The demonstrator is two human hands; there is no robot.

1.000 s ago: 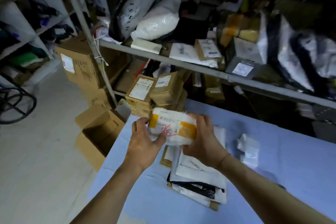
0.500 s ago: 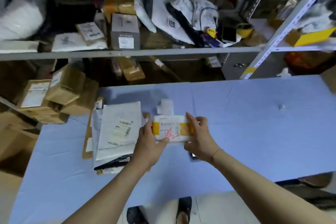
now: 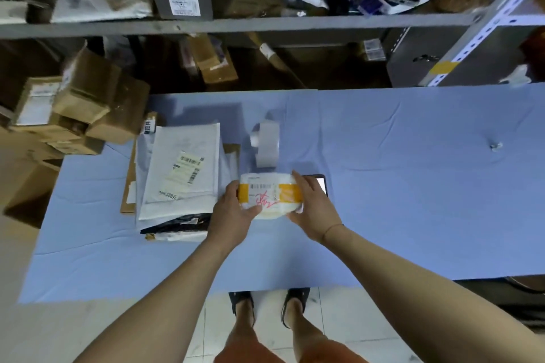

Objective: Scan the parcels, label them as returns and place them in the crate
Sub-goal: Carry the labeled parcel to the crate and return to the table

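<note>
I hold a small white parcel with a yellow band, a barcode label and red handwriting, just above the blue table. My left hand grips its left end and my right hand grips its right end. A phone with a lit screen lies on the table under my right hand, partly hidden. To the left lies a stack of flat mailers, the top one white with a barcode label. A roll of white labels lies behind the parcel. No crate is in view.
A metal shelf crowded with boxes and bags runs behind the table. Cardboard boxes pile up at the table's left end. A small crumpled scrap lies at the right. My feet stand at the near edge.
My view has swung from the left end of the table to its middle. Both hands have carried the parcel rightward, past the mailer stack, and now hold it over the phone.
</note>
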